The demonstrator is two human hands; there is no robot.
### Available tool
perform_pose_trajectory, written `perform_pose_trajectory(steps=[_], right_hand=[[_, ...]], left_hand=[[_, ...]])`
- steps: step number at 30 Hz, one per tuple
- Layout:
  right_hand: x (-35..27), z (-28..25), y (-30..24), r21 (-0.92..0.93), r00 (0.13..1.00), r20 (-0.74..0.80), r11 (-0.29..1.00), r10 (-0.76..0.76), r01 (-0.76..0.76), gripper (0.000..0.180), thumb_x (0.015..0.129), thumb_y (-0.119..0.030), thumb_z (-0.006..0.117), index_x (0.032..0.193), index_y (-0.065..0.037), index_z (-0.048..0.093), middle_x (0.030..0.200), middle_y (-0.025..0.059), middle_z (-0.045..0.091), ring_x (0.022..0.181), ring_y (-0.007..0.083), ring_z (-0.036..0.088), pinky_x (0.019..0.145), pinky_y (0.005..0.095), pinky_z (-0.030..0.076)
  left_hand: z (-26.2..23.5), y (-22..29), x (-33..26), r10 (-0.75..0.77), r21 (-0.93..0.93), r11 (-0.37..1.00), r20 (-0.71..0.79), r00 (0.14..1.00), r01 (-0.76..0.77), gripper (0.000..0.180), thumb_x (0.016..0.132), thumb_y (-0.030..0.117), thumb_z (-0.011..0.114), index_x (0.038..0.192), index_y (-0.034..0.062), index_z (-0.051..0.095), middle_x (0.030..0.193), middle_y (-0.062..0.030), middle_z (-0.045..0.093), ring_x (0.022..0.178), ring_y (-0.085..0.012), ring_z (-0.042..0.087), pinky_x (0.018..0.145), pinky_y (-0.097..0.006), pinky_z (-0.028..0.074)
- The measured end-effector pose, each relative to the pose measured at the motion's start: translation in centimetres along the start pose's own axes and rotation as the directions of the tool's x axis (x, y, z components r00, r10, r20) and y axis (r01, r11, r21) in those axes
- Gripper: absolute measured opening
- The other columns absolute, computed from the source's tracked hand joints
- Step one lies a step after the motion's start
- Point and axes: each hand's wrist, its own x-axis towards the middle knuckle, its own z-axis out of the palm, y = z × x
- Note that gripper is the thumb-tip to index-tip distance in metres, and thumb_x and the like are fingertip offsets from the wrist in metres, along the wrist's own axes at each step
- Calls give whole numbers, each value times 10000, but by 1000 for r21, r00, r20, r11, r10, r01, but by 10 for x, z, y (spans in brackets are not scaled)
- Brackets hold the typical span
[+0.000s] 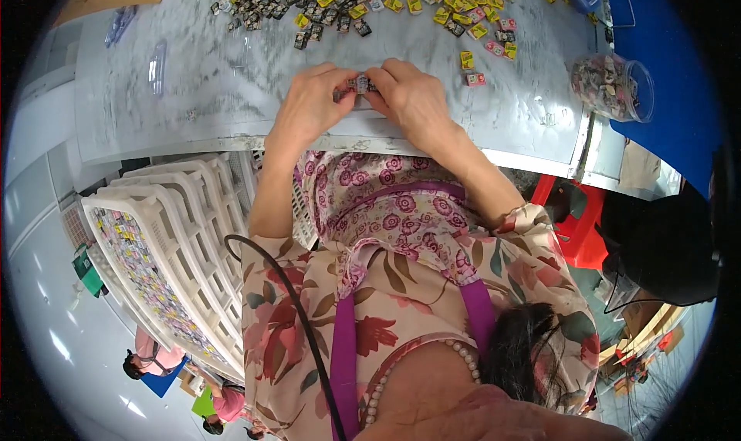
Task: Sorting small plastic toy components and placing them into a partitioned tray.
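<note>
My left hand (310, 105) and my right hand (417, 105) meet above the front edge of the grey-white table (231, 94). Between their fingertips is a small dark-and-grey printed piece (361, 84), pinched from both sides; its exact kind is too small to make out. Beyond my hands lies a spread of small flat black, yellow and pink pieces (324, 15). Two stray ones, a yellow piece (466, 60) and a pink one (475, 79), lie apart from the rest, nearer my right hand.
A clear plastic jar (606, 87) of small pieces lies at the table's right side. Clear plastic strips (157, 69) rest at the left. White crates (166, 209) stand stacked below left, and a red stool (579, 236) below right. Other people (228, 404) are at lower left.
</note>
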Motion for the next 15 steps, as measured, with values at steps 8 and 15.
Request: perform_pose_trajectory(steps=[8,15], right_hand=[[-1,7,7,31,993,-115,999,-31,35,343,772,-145,775,1097,-81,684,895,64,628,835,266,626,681,379,527],[-25,-19,5,82,971,7,968,-238,237,359,729,-130,790,1064,-58,685,1001,80,646,869,279,598,732,381,517]], left_hand=[[16,-13,-9,-70,-129,990,-162,984,50,295,789,84,780,1078,52,730,895,-98,656,723,-247,656,651,-335,532],[6,-9,-19,-198,-234,960,-163,967,157,301,790,104,791,1085,77,740,951,-95,649,692,-226,635,633,-324,523]])
